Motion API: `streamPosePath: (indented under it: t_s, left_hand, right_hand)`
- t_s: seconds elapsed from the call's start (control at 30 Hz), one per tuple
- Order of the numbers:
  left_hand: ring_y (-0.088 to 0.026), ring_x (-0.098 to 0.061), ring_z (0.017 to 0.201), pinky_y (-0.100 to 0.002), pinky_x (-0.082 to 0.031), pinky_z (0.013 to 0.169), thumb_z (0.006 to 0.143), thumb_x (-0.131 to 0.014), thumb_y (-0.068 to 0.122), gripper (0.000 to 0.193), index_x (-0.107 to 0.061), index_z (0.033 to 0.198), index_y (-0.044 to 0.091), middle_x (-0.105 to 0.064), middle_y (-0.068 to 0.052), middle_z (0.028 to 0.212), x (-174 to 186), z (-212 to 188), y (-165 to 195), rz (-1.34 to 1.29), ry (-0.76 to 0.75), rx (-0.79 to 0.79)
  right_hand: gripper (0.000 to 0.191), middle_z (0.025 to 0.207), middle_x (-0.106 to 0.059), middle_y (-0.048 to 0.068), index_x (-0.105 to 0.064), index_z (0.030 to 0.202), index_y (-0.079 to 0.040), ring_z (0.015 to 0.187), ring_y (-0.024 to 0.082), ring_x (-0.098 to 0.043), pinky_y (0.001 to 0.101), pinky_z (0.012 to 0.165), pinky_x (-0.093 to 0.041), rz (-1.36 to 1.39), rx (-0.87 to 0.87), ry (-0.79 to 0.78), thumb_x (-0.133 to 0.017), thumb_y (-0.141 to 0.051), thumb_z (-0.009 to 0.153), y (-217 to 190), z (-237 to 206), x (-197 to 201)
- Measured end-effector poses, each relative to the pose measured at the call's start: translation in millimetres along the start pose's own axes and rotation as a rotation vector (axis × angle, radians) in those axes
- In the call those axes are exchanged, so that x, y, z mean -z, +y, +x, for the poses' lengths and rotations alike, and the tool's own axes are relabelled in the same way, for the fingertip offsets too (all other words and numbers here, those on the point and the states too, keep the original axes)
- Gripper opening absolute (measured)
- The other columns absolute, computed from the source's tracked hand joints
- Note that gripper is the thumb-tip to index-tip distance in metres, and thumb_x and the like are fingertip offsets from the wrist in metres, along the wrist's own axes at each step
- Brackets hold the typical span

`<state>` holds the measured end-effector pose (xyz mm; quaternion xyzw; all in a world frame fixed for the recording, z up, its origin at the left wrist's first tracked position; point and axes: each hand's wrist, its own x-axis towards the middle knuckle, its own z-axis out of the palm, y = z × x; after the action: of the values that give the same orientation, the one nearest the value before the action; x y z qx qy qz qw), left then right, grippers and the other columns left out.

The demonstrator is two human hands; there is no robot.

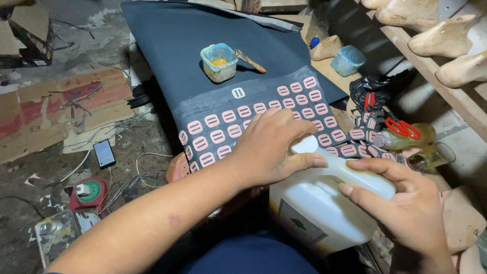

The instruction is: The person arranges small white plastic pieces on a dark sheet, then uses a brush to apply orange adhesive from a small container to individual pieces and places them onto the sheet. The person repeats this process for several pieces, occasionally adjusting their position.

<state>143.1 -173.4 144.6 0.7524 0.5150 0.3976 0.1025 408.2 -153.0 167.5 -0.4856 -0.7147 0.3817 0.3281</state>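
Down in the head view, room is tight. On the right a wooden shelf (459,96) of shoe lasts (439,38) runs along at a slant, and between it and my hands sit red scissors (403,127), a yellowish bottle (413,136) and a black bag (373,86). To the left the floor opens out more, though it carries cardboard (56,109), a phone (104,153), loose wires and a red-and-green gadget (89,193). Ahead, a dark sheet (203,35) slopes away from me; its far half is bare apart from a tub (218,62) of yellow glue with a brush (249,60) just beside it, and its near half is covered by rows of pink tabs (218,136).

A white jug (314,203) stands close against my lap, at the sheet's near edge. My left hand (271,147) is cupped over its neck, fingers curled down around the cap (307,144), thumb stretched along the handle toward the right. My right hand (406,203) lies on the jug's shoulder and handle from the right, fingers nearly straight and pressed flat on the plastic rather than wrapped round it. Both hands touch the jug; the two thumbs nearly meet on the handle.
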Motion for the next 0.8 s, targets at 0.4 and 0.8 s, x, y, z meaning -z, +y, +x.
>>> streamPosePath:
  t_s: [0.4,0.8]
  left_hand:
    - [-0.032,-0.068,0.095,-0.041,-0.053,0.083,0.082,-0.081,0.041,0.046,-0.071,0.114,0.01,-0.067,-0.012,0.097,0.8,1.8,-4.4,-0.078,0.076,0.013]
    - [-0.031,-0.069,0.101,-0.04,-0.052,0.091,0.09,-0.074,0.032,0.043,-0.067,0.126,0.009,-0.069,-0.007,0.108,19.8,-1.2,-19.4,-0.179,-0.003,-0.144]
  right_hand:
    - [0.039,0.104,-0.077,0.007,-0.075,0.113,-0.002,0.088,0.011,-0.07,0.0263,0.078,-0.057,0.122,0.032,-0.049,-0.08,0.0,0.074,12.5,11.2,-16.8]
    - [0.038,0.108,-0.077,0.006,-0.074,0.114,-0.002,0.093,0.01,-0.07,0.0259,0.08,-0.057,0.067,0.127,-0.124,-0.079,-0.004,0.077,17.6,16.9,-24.7]
